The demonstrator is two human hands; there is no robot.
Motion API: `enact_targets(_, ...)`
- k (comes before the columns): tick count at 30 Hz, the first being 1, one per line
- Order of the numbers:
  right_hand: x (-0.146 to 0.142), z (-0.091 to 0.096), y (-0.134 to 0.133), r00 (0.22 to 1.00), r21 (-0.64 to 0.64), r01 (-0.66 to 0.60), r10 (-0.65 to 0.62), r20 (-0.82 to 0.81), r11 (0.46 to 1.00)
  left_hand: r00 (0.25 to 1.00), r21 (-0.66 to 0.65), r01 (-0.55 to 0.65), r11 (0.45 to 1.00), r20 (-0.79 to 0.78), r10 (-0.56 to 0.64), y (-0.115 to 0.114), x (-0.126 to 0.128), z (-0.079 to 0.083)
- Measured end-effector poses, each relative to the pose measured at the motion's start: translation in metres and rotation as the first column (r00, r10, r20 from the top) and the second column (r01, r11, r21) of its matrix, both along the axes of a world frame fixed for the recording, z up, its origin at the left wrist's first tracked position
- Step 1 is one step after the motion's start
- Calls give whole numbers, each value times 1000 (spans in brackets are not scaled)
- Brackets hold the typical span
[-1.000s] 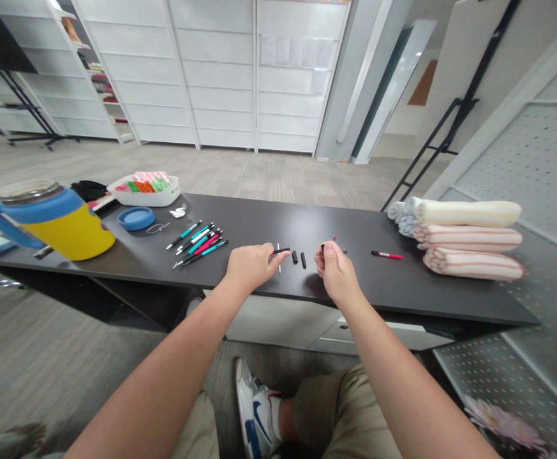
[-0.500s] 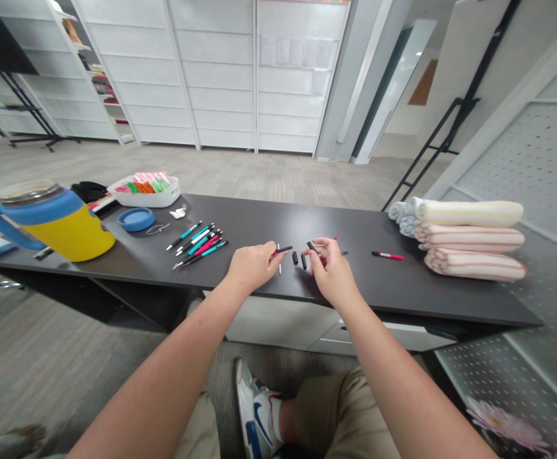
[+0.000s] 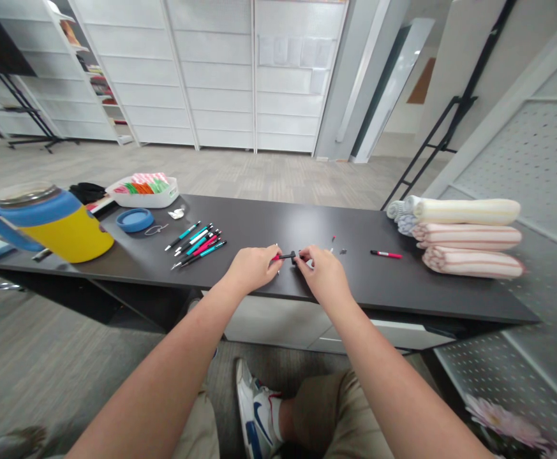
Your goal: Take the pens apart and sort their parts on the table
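Note:
My left hand (image 3: 253,268) is closed in a pinch on a thin black pen part (image 3: 286,256) with a red end. My right hand (image 3: 319,273) is closed on a short black pen piece (image 3: 296,257) and brings it up against the tip of that part, over the dark table (image 3: 259,223). Tiny loose pen bits (image 3: 337,245) lie just beyond my right hand. A whole red and black pen (image 3: 386,255) lies further right. A bunch of several teal, pink and black pens (image 3: 196,244) lies left of my hands.
A yellow jug with a blue handle (image 3: 48,224) lies at the table's left end, with a blue lid (image 3: 131,220) and a white tray of coloured items (image 3: 145,189) behind. Folded towels (image 3: 464,236) are stacked at the right end. My knee and a white shoe (image 3: 255,408) show below.
My right hand moved left from the small bits, picked up a short black piece and met my left hand. The left hand stayed almost still with its pen part.

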State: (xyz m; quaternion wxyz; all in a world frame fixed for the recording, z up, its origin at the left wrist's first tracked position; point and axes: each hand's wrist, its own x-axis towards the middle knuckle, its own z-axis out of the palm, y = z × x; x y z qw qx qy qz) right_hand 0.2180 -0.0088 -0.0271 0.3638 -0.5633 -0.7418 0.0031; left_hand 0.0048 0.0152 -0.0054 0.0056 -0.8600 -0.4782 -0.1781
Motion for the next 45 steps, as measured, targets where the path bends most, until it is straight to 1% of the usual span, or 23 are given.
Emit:
enact_targets(2,-1,-1,1,998,28,-27,25,59,999,1000,-3,12,1000,-2,-12,1,0,0)
enact_targets(5,-2,-1,2,993,69,-59,52,101,996,1000,-8,24,1000,-5,-24,1,1,-1)
enact_targets(10,0,-2,1,995,98,-44,36,88,994,1000,-21,20,1000,-1,-20,1,2,-1)
enact_targets(20,1,-3,1,993,95,-60,49,110,994,999,-17,26,1000,-36,-27,2,2,0)
enact_targets(26,1,-2,2,987,83,-73,60,150,994,999,-25,6,1000,-49,-8,2,3,0)
enact_targets(34,1,-2,1,991,68,-50,41,129,996,999,-33,11,999,-50,-13,2,3,0)
enact_targets(41,2,0,1,990,35,-97,93,101,995,999,-45,2,999,-55,-4,2,3,2)
enact_targets(45,2,3,-1,994,32,-87,84,69,996,998,-49,1,999,-56,-4,2,3,2)
